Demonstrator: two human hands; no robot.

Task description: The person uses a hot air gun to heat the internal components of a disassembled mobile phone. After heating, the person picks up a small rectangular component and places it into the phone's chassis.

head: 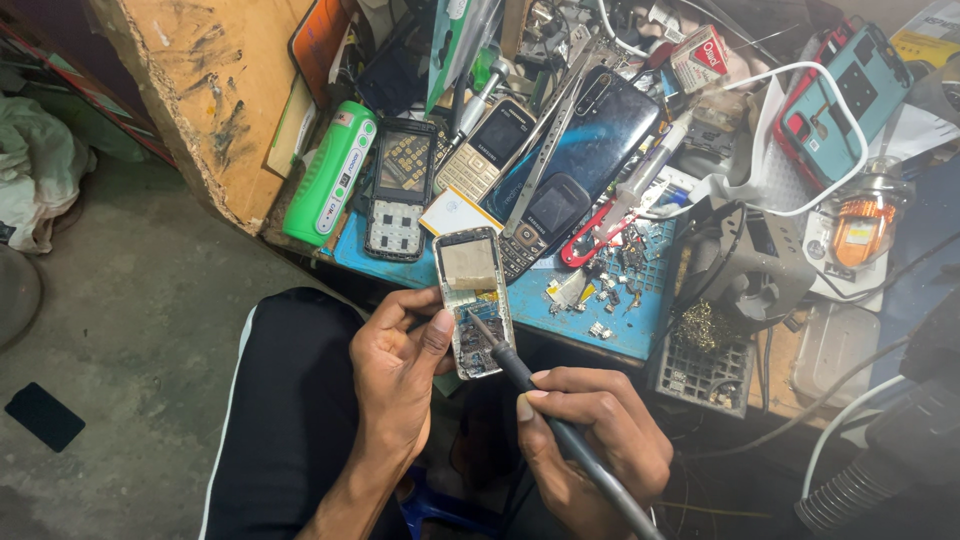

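Left hand [400,365]: closed around opened phone board [473,300], thumb on its edge.
Right hand [590,440]: gripping soldering iron [520,372], tip touching board.
Worktop [620,320]: phones, loose parts.

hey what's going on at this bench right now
A person sits at a cluttered bench with an opened phone board held up in the left hand. The right hand grips a soldering iron like a pen, its tip resting on the lower part of the board. On the blue mat behind lie several other phones, tweezers and loose small parts, with a green power bank off to the left.
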